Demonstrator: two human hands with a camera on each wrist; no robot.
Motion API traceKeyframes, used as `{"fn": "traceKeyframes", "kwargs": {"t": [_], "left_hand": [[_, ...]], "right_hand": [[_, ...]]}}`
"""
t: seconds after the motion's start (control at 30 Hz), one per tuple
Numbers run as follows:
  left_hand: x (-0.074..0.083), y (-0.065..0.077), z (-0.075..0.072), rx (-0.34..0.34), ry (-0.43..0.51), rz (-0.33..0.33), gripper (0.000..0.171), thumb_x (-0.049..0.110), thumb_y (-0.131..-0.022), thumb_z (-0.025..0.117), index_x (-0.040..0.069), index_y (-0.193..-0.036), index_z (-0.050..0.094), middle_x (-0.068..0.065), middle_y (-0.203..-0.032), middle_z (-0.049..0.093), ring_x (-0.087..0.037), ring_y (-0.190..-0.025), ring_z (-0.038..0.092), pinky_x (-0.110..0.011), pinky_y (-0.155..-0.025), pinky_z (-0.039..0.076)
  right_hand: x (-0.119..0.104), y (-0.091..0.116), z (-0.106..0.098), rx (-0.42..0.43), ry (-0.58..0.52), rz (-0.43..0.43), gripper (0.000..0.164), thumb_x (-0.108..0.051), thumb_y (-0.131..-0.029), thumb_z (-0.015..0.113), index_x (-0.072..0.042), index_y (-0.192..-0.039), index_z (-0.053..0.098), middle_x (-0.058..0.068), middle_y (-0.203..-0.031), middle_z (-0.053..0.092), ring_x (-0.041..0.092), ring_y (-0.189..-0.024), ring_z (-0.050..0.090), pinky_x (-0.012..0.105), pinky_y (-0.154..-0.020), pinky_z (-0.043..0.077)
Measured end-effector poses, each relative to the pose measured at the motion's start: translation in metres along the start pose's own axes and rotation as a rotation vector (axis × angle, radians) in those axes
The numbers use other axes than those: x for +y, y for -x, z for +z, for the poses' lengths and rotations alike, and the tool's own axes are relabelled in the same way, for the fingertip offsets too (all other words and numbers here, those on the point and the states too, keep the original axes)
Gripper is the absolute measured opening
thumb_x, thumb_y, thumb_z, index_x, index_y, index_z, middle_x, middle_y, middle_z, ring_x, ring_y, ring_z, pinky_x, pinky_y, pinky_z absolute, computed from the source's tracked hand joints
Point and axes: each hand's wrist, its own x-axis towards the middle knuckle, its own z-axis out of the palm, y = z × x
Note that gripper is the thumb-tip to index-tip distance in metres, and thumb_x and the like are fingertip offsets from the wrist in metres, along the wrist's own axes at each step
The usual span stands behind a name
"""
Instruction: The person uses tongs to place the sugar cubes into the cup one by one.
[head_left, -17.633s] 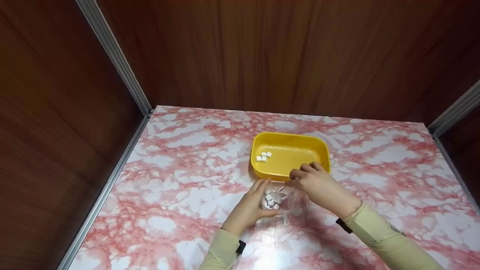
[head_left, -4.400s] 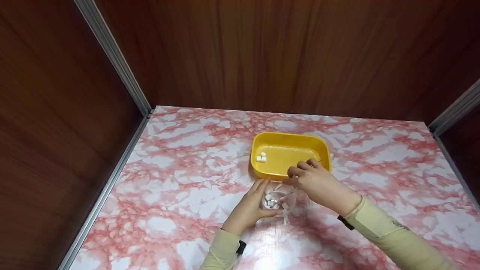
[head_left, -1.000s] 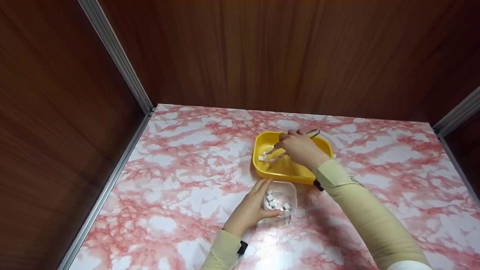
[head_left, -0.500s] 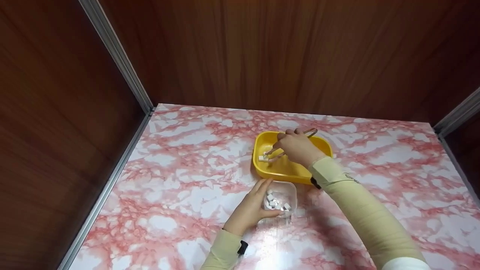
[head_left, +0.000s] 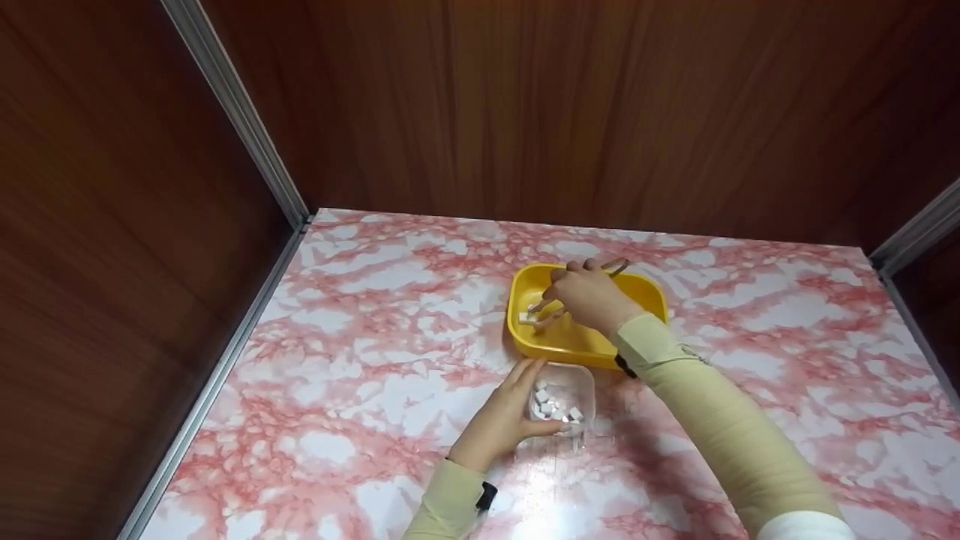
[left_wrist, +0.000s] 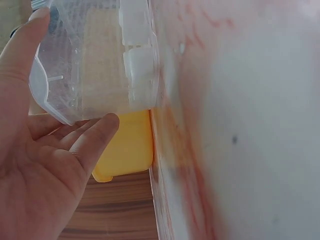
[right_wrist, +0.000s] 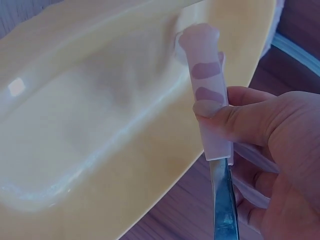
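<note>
Yellow plastic makes the tub [head_left: 559,355] on the counter [head_left: 360,352]; in the head view, white cubes [head_left: 524,316] lie in it and in the clear container [head_left: 576,381] close in front. In the left wrist view, the left hand [left_wrist: 37,165] grips that container between thumb and fingers, likely steadying it. In the right wrist view, the right hand [right_wrist: 280,135] pinches pink-ended tongs [right_wrist: 212,125], presumably tilted to reach cubes.

Smooth, glossy yellow plastic bin [head_left: 566,356], clear shiny plastic container [left_wrist: 100,65], tongs [right_wrist: 224,200] of shiny metal with smooth pink plastic-looking tips [right_wrist: 206,77], matt white cubes [head_left: 575,414], smooth glossy tabletop [head_left: 360,360], wood-grained panel [head_left: 562,112] with faint sheen, dull metal strip [head_left: 232,97], matt cloth sleeve [head_left: 727,412].
</note>
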Motion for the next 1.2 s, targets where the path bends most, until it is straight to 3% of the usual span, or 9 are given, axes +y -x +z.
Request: {"fn": "traceKeyframes", "kwargs": {"t": [0.47, 1.07, 1.2], "left_hand": [[0.0016, 0.0012, -0.0018, -0.01, 0.026, -0.017, 0.096, 0.049, -0.077, 0.074, 0.009, -0.15, 0.027, -0.003, -0.15, 0.031, -0.019, -0.132, 0.038, -0.032, -0.108, 0.033], [0.0, 0.0003, 0.0002, -0.002, 0.008, -0.004, 0.096, 0.045, -0.077, 0.077, 0.007, -0.15, 0.027, -0.006, -0.149, 0.033, -0.019, -0.131, 0.039, -0.03, -0.108, 0.032], [0.0001, 0.0004, -0.0003, -0.004, 0.013, -0.012, 0.096, 0.045, -0.076, 0.077, 0.009, -0.15, 0.027, -0.005, -0.149, 0.033, -0.018, -0.131, 0.039, -0.03, -0.108, 0.032]], "right_hand": [[-0.0044, -0.0041, 0.0008, 0.055, 0.118, -0.034, 0.037, -0.002, -0.078, 0.077, -0.024, -0.108, 0.076, 0.007, -0.103, 0.066, 0.031, -0.091, 0.055, 0.046, -0.079, 0.041], [-0.0052, -0.0076, 0.0055, -0.026, 0.2, -0.005, 0.031, -0.007, -0.082, 0.075, -0.024, -0.108, 0.076, 0.008, -0.107, 0.065, 0.031, -0.095, 0.053, 0.047, -0.085, 0.042], [-0.0051, -0.0078, 0.0068, 0.003, 0.214, -0.012, 0.029, -0.007, -0.082, 0.075, -0.024, -0.106, 0.076, 0.007, -0.105, 0.065, 0.03, -0.094, 0.053, 0.046, -0.083, 0.042]]}}
